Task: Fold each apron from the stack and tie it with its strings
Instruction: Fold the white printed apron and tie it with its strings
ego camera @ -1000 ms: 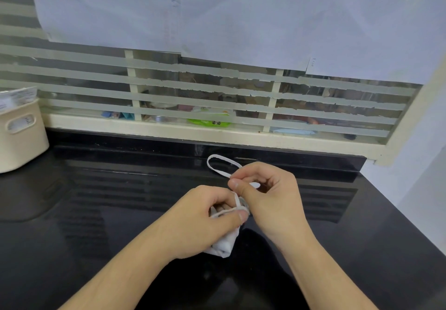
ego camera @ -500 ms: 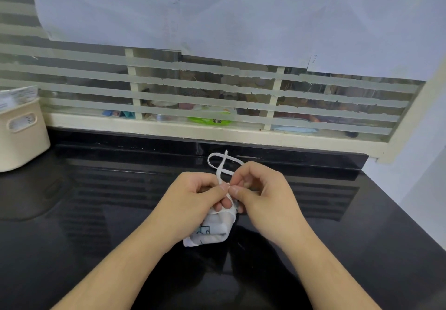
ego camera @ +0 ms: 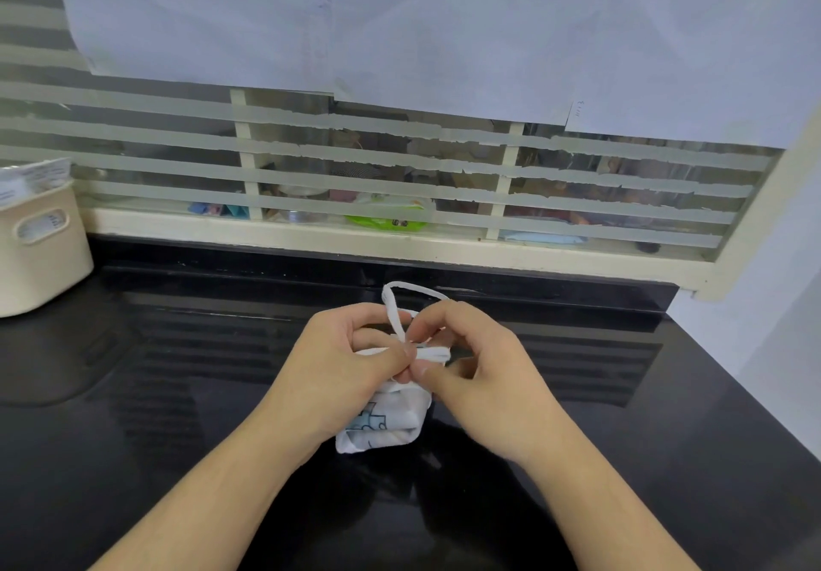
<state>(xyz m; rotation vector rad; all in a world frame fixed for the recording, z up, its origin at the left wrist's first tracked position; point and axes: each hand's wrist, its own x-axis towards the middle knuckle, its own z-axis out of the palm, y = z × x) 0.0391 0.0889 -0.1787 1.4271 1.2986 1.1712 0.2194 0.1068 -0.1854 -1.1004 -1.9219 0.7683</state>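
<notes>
A cream storage bin (ego camera: 37,250) sits at nine o'clock on the black countertop (ego camera: 177,393), its left side cut off by the frame edge. Just left of centre, the left hand (ego camera: 342,375) is closed around the upper part of a small folded white apron (ego camera: 384,421), thumb and forefinger pinching the white string (ego camera: 408,304) where it crosses the top of the bundle. The apron hangs below that pinch toward six o'clock, its lower end at or just above the counter; contact cannot be told. A faint blue print shows on its front, too small to read. A loop of string rises toward twelve o'clock above the fingers. Just right of centre, the right hand (ego camera: 484,375) pinches the same string, fingertips touching the left thumb. The knot itself is hidden between the fingers. Both forearms run off the bottom edge
</notes>
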